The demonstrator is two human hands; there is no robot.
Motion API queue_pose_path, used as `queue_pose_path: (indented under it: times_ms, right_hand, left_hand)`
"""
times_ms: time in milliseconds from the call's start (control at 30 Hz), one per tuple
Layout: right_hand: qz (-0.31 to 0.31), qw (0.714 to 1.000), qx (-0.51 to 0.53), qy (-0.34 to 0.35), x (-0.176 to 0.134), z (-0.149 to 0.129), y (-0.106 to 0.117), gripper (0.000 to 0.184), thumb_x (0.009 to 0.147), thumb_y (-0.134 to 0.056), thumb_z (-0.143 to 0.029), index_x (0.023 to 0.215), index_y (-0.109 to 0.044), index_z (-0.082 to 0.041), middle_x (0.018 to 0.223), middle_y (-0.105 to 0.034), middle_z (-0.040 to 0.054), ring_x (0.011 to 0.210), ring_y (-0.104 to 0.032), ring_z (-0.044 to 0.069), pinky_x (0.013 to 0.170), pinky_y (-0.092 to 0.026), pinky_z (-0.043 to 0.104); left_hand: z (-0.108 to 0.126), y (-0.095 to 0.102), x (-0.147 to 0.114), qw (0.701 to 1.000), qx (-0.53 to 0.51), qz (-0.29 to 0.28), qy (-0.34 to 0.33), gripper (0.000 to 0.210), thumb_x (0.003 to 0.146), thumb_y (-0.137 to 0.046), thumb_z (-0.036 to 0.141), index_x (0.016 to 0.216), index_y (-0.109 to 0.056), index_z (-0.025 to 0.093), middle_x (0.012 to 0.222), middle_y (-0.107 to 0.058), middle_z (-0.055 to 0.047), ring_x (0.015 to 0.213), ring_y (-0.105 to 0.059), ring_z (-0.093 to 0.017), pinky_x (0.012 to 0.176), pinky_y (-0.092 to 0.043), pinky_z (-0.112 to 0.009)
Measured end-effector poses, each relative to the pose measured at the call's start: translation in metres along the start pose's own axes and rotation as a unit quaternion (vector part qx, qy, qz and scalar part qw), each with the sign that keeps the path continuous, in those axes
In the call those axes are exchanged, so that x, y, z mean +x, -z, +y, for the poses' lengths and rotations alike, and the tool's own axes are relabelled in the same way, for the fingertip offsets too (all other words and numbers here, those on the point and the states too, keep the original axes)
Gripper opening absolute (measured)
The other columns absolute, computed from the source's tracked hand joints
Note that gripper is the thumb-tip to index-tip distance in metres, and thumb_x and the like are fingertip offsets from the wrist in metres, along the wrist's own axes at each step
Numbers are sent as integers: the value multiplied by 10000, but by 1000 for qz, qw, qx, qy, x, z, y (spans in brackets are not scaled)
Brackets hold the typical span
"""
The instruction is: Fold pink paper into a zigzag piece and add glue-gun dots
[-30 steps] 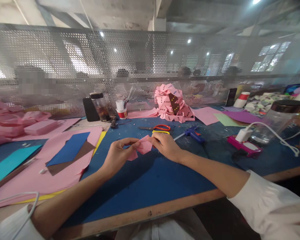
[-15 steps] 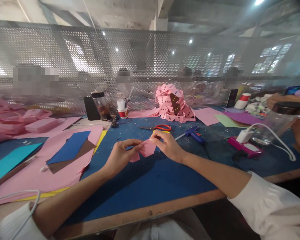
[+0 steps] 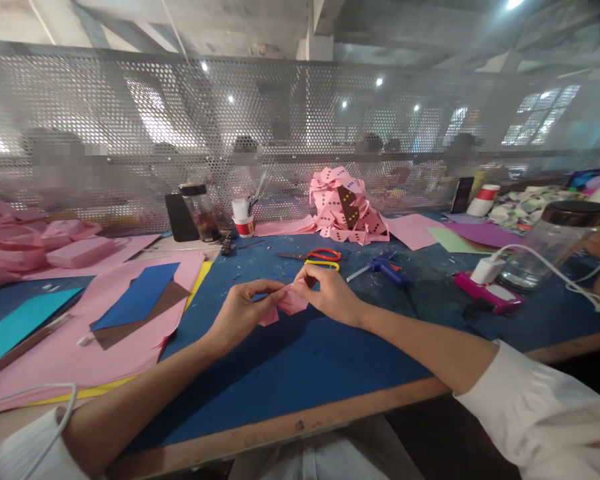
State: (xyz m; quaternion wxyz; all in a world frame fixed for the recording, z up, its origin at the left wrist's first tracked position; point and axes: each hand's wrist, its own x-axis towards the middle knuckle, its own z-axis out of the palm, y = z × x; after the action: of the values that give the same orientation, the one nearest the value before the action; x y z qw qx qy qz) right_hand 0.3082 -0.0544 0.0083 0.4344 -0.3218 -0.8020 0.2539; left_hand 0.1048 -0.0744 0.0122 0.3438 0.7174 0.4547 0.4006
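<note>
Between my two hands is a small folded piece of pink paper [image 3: 294,304], held above the blue tabletop. My left hand [image 3: 244,311] pinches its left part, with a pink flap hanging below the fingers. On the right side, my right hand [image 3: 333,293] grips the upper edge between thumb and fingers. Just behind the hands lie scissors [image 3: 324,257] with red and yellow handles. A blue glue gun [image 3: 387,268] rests to the right of them. Farther back stands a pink folded-paper model [image 3: 344,207] with dark dots and a brown panel.
Left are pink sheets [image 3: 145,353] with blue [image 3: 137,297] and brown pieces on top. At the back stand a dark-lidded jar [image 3: 200,213] and a paper cup [image 3: 243,223]. Right, a magenta power strip [image 3: 490,293] with a white charger sits near a clear jar [image 3: 540,247].
My right fingers have shifted slightly left and down over the pink paper, so less of its face shows. At the far right, another person's hand has moved back.
</note>
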Motion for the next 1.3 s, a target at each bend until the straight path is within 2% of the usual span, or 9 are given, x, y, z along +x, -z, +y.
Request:
queue_pose_path:
  times_ms: [167, 300, 467, 700, 1033, 1300]
  right_hand:
    - [-18, 999, 32, -3, 2, 2, 4, 243, 959, -511, -380, 881, -615, -175, 840, -638, 9, 776, -576, 136, 717, -420, 244]
    - [9, 1000, -7, 5, 2, 5, 4, 299, 970, -491, -404, 794, -584, -181, 726, -570, -14, 694, -525, 127, 656, -377, 243]
    - [15, 999, -22, 20, 2, 4, 4, 328, 974, -484, -396, 723, -513, -188, 672, -498, -31, 650, -471, 116, 636, -345, 243]
    - [14, 1000, 0, 17, 1, -3, 5, 291, 969, -481, -343, 723, -504, -189, 675, -471, -37, 654, -449, 113, 651, -340, 242]
    - [7, 999, 43, -7, 1, -2, 7, 328, 948, -511, -349, 663, -499, -186, 648, -474, -36, 649, -454, 118, 651, -347, 245]
    - [4, 999, 40, -16, 0, 3, 4, 330, 972, -483, -396, 725, -552, -188, 695, -593, -13, 661, -545, 128, 679, -391, 258]
  left_hand:
    - [-5, 4, 2, 1000, -20, 11, 7, 293, 834, -672, 434, 962, -762, 185, 923, -759, -47, 863, -655, -212, 771, -475, -280]
    - [-9, 5, 4, 999, -26, 35, 0, 263, 817, -699, 411, 921, -760, 177, 900, -753, -40, 843, -643, -191, 747, -466, -262]
    - [-11, 4, 3, 998, -53, 12, 15, 278, 830, -688, 419, 949, -750, 174, 857, -747, -40, 770, -632, -166, 686, -467, -248]
    - [-10, 5, 2, 998, -69, -1, 11, 284, 837, -685, 420, 956, -746, 168, 881, -747, -54, 798, -651, -180, 740, -491, -270]
    - [-5, 2, 1, 996, -90, -19, 19, 260, 825, -704, 407, 909, -754, 166, 831, -740, -39, 770, -642, -160, 718, -484, -240]
    - [-9, 6, 7, 988, -141, 12, 56, 285, 802, -728, 400, 947, -746, 156, 838, -742, -49, 702, -632, -144, 615, -463, -216]
